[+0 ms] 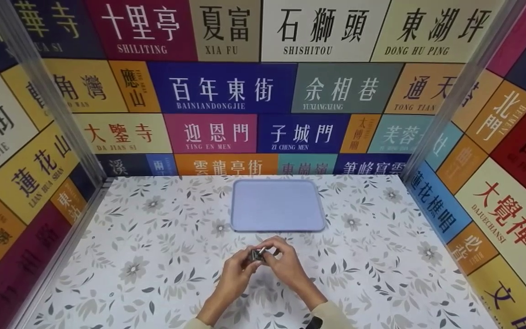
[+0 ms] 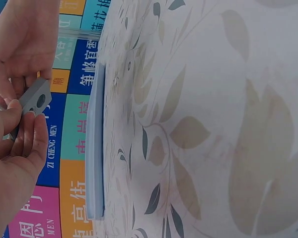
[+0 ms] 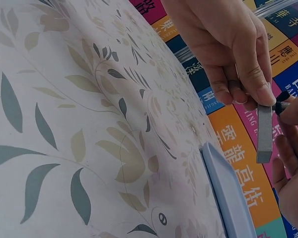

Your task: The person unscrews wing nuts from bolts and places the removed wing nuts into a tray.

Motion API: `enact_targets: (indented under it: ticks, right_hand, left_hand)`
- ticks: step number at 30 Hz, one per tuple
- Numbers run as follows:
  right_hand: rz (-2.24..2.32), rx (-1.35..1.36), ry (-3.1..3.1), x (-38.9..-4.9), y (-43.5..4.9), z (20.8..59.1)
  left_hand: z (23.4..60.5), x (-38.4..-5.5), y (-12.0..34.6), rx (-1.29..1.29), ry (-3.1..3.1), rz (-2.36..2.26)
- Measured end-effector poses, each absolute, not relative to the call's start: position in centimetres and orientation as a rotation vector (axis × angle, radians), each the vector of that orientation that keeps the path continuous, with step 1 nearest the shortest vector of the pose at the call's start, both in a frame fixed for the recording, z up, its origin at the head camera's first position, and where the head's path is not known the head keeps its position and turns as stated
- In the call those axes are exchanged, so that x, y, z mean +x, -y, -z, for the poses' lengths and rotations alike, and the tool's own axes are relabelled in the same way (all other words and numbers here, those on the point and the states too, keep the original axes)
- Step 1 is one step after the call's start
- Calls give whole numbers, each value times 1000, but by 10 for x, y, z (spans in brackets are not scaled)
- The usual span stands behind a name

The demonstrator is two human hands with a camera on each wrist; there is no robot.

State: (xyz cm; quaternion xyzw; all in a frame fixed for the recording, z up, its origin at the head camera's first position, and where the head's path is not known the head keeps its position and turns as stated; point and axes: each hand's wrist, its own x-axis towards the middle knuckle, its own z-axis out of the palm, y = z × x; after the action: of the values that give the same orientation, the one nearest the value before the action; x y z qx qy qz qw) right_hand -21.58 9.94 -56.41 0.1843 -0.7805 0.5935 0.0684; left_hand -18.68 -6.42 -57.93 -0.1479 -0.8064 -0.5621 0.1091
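Fingers of the left hand (image 1: 237, 268) and right hand (image 1: 285, 264) meet in the head view. Left wrist: left fingers clamp a grey block (image 2: 36, 98). Right wrist: right fingers pinch a screw-like piece (image 3: 284, 105) beside it, likely a screwing step; turning next calls for a steady block.

The head camera is looking forward and down from high over the tabletop (image 1: 153, 283), while the left and right wrist cameras are facing the wall (image 1: 222, 87), turned sideways and much nearer, both catching the gray block (image 3: 263, 131), the fingers (image 2: 38, 139) and the tray (image 1: 277, 205).
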Motion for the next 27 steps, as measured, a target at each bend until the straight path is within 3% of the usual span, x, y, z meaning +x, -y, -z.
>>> enact_targets:
  ticks: [14, 20, 27]
  right_hand:
    - [-1761, 265, 2396, -212, -95, 557]
    - [-1783, 364, 2345, -198, -94, 535]
    - [-1764, 540, 2327, -196, -98, 534]
  left_hand:
    - [577, -188, 65, -419, 2380, 1704]
    - [577, -186, 66, -419, 2387, 1688]
    - [578, -187, 66, -432, 2358, 1715]
